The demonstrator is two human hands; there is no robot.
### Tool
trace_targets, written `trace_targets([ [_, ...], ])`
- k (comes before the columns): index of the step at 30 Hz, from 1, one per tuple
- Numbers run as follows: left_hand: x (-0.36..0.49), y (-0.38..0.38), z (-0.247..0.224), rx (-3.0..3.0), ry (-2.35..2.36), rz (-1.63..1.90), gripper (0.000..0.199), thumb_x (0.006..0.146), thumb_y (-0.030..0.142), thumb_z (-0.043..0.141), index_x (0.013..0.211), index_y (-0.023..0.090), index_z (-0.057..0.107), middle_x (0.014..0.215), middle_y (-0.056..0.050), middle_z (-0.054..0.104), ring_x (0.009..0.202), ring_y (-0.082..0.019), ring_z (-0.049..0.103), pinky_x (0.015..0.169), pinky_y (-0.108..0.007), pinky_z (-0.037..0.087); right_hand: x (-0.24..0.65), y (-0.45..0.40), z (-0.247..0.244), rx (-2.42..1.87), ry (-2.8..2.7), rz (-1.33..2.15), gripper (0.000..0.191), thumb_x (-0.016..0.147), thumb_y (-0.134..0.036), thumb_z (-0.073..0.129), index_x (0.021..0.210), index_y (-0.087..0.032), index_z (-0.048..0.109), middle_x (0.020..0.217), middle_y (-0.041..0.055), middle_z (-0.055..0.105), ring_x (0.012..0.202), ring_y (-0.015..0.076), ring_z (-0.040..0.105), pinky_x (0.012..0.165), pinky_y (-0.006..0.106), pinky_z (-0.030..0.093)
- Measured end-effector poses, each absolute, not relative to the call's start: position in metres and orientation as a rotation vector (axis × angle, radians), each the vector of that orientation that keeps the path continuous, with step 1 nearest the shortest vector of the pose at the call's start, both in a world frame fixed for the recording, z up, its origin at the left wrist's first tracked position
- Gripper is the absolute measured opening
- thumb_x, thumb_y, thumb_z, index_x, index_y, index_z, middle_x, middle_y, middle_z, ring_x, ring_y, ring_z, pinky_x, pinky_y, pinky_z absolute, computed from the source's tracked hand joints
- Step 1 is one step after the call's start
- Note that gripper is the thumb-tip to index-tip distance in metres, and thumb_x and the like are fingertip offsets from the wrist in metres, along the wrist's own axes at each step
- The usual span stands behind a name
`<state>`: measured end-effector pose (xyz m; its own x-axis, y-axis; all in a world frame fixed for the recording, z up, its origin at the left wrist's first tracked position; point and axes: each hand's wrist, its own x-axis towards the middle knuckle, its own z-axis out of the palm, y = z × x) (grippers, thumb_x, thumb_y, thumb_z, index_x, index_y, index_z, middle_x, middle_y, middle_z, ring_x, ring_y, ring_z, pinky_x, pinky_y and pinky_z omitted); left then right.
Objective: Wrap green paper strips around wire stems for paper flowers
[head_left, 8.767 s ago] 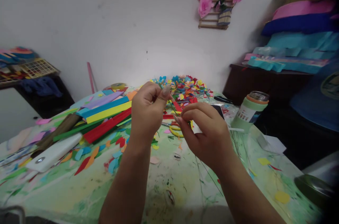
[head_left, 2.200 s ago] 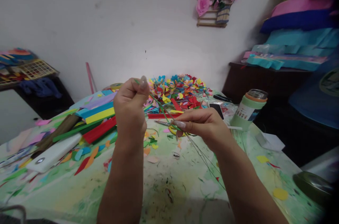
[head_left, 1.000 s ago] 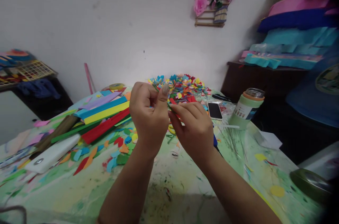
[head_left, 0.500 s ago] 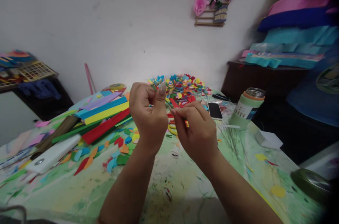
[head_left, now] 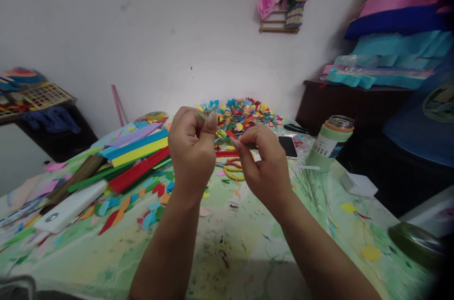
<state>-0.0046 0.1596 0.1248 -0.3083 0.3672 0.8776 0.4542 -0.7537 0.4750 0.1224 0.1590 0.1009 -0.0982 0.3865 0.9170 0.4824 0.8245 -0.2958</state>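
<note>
My left hand [head_left: 193,149] is raised over the table with its fingers curled and the thumb pressed on the forefinger. A bit of a thin green stem [head_left: 202,117] shows at that pinch; the rest is hidden by the fingers. My right hand [head_left: 266,163] is closed in a pinch at the same height, a short gap away. Next to its fingertips a small red piece [head_left: 230,134] shows; whether it is held or lies behind them I cannot tell. Beyond both hands lies a heap of colourful paper flowers [head_left: 244,111]. Scissors [head_left: 234,173] with yellow and red handles lie below, between the hands.
Coloured paper strips [head_left: 138,151] and cut petals [head_left: 149,217] cover the left side. At right are a phone [head_left: 288,147], a green bottle [head_left: 329,144], thin wires [head_left: 314,191], a white box [head_left: 359,184] and a dark green roll [head_left: 413,243]. A person in blue [head_left: 425,115] is at the right edge.
My hands have moved apart slightly, the left one to the left. More of the scissors now shows between them. The view has shifted a little.
</note>
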Motion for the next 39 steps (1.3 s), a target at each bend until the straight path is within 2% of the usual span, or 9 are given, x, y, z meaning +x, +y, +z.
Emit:
trace_targets([
  [3,-0.007,0.160,0.125,-1.849,-1.105,-2.246,0.027,0.087,0.023,0.056,0.061,0.019,0.051,0.069,0.000,0.047,0.066,-0.013,0.045,0.063,-0.029,0.036,0.122,0.161,0.102,-0.628,-1.697,-0.048,0.012,0.086,-0.012,0.051,0.077,-0.020,0.050,0.086,0.0054,0.059,0.089,0.0170,0.055,0.081,0.034,0.044],
  [7,-0.008,0.159,0.126,-1.866,-1.112,-2.214,0.026,0.087,0.022,0.056,0.061,0.020,0.054,0.070,-0.001,0.051,0.069,-0.014,0.049,0.066,-0.030,0.038,0.122,0.162,0.101,-0.595,-1.685,0.144,0.012,0.086,-0.014,0.052,0.077,-0.021,0.050,0.090,0.0044,0.063,0.089,0.0155,0.059,0.080,0.032,0.047],
  [11,-0.008,0.157,0.127,-1.907,-1.128,-2.191,0.026,0.087,0.021,0.054,0.062,0.020,0.057,0.071,-0.001,0.053,0.071,-0.014,0.050,0.068,-0.028,0.039,0.120,0.164,0.097,-0.672,-1.656,0.416,0.010,0.088,-0.024,0.054,0.080,-0.020,0.050,0.079,0.0017,0.062,0.071,0.0129,0.061,0.062,0.026,0.047],
  [15,-0.010,0.158,0.127,-1.947,-1.151,-2.172,0.027,0.087,0.018,0.053,0.061,0.020,0.058,0.070,-0.001,0.054,0.069,-0.014,0.049,0.069,-0.028,0.040,0.118,0.166,0.093,-0.662,-1.631,0.672,0.013,0.090,-0.030,0.051,0.081,-0.022,0.047,0.064,-0.0035,0.056,0.052,0.0094,0.054,0.048,0.023,0.040],
  [21,-0.012,0.164,0.125,-2.084,-1.137,-2.345,0.026,0.087,0.035,0.055,0.067,0.021,0.064,0.062,0.000,0.051,0.057,-0.012,0.045,0.058,-0.027,0.038,0.119,0.166,0.093,-0.611,-1.549,0.427,0.013,0.087,-0.022,0.056,0.077,-0.021,0.048,0.080,0.0010,0.062,0.066,0.0106,0.055,0.058,0.026,0.043],
  [24,-0.008,0.163,0.125,-2.087,-1.208,-2.458,0.024,0.081,0.042,0.063,0.072,0.020,0.066,0.062,0.001,0.054,0.053,-0.010,0.045,0.051,-0.025,0.036,0.119,0.164,0.094,-0.566,-1.549,0.284,0.014,0.086,-0.017,0.055,0.076,-0.022,0.047,0.079,0.0006,0.062,0.069,0.0113,0.057,0.061,0.026,0.045],
  [28,-0.002,0.159,0.124,-2.163,-1.362,-2.371,0.026,0.070,0.044,0.072,0.068,0.019,0.066,0.060,0.000,0.061,0.052,-0.011,0.049,0.047,-0.024,0.037,0.119,0.160,0.095,-0.560,-1.575,0.082,0.015,0.085,-0.012,0.054,0.077,-0.022,0.047,0.081,0.0008,0.062,0.073,0.0117,0.058,0.064,0.026,0.046],
  [34,-0.003,0.157,0.126,-2.232,-1.508,-2.195,0.029,0.073,0.046,0.069,0.065,0.018,0.068,0.061,-0.002,0.067,0.055,-0.012,0.055,0.052,-0.025,0.043,0.121,0.162,0.094,-0.596,-1.616,-0.117,0.015,0.085,-0.009,0.054,0.078,-0.021,0.048,0.083,0.0024,0.064,0.074,0.0117,0.060,0.065,0.025,0.047],
  [39,-0.010,0.156,0.129,-2.356,-1.622,-2.224,0.029,0.070,0.045,0.072,0.069,0.016,0.069,0.066,-0.003,0.069,0.060,-0.014,0.059,0.055,-0.023,0.046,0.119,0.165,0.093,-0.565,-1.601,-0.205,0.015,0.084,-0.007,0.055,0.078,-0.020,0.049,0.082,0.0034,0.064,0.075,0.0115,0.061,0.065,0.024,0.048],
])
